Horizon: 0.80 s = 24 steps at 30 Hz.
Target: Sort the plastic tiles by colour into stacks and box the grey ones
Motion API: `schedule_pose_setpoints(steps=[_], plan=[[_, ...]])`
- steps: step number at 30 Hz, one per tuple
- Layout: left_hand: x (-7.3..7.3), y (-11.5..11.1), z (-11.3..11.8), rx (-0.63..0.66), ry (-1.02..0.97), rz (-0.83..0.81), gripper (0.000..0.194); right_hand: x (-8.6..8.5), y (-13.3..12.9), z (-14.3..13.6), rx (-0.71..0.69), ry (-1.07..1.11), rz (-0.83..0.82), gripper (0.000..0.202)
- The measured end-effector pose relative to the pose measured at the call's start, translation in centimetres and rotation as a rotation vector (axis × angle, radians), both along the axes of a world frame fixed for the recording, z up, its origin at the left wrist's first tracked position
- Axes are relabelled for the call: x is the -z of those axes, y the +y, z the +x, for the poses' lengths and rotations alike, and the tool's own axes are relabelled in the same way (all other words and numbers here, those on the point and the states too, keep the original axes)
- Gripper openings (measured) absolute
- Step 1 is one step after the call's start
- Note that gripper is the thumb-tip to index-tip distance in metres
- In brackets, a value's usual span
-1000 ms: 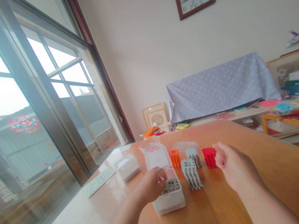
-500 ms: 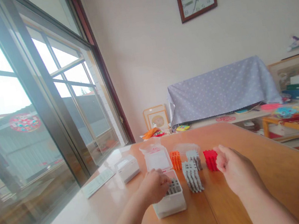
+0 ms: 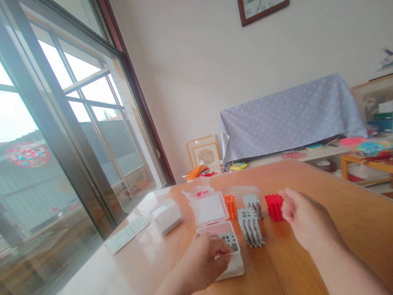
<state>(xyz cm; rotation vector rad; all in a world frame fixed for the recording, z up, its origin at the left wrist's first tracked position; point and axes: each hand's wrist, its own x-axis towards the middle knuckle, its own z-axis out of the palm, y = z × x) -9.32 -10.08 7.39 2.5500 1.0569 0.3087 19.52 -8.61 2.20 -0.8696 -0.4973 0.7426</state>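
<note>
Over a white plastic box (image 3: 233, 270) with its lid (image 3: 209, 209) raised, my left hand (image 3: 208, 259) bends its fingers and thumb together at the opening. A flat grey grid-shaped plastic piece (image 3: 228, 239) shows at those fingertips; its lower part is hidden. My right hand (image 3: 305, 217) is curled closed above the table, with nothing visible in it. Just left of its knuckles stands a stack of red pieces (image 3: 275, 208), partly covered by the hand. A tall grey stack (image 3: 251, 228) stands right of the box, with a smaller grey stack (image 3: 252, 204) and an orange stack (image 3: 231, 206) behind.
A white box-shaped object (image 3: 166, 217) and a pale printed sheet (image 3: 127, 234) lie on the wooden table (image 3: 304, 274) at the left. Clear plastic wrapping (image 3: 198, 188) sits behind the lid. Beyond the table's far edge is a shelf with a cloth-covered object (image 3: 288, 119).
My left hand has shifted nearer and slightly right over the box. A grey piece now shows its flat grid face by the fingers. My right hand stays curled near the red stack.
</note>
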Motion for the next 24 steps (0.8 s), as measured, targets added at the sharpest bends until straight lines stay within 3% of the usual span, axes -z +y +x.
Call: schedule_pose_setpoints(steps=[4,10,14,19,24], plan=[[0.0,-0.9,-0.7,0.064,-0.063,-0.062,0.018,0.2,0.1,0.1,0.009,0.001,0.002,0.027],[0.1,0.6,-2.3,-0.144,-0.170,-0.145,0.023,-0.1,-0.1,0.1,-0.007,-0.010,-0.002,0.029],[0.0,1.8,-2.5,-0.152,-0.153,-0.141,0.020,-0.2,-0.1,0.0,-0.007,-0.024,0.007,0.028],[-0.7,3.1,-0.2,-0.138,-0.218,-0.048,0.018,-0.1,0.1,-0.2,-0.004,-0.029,0.002,0.030],[-1.4,5.4,3.7,0.010,-0.276,0.084,0.019,0.0,0.0,-0.4,0.007,-0.034,-0.022,0.031]])
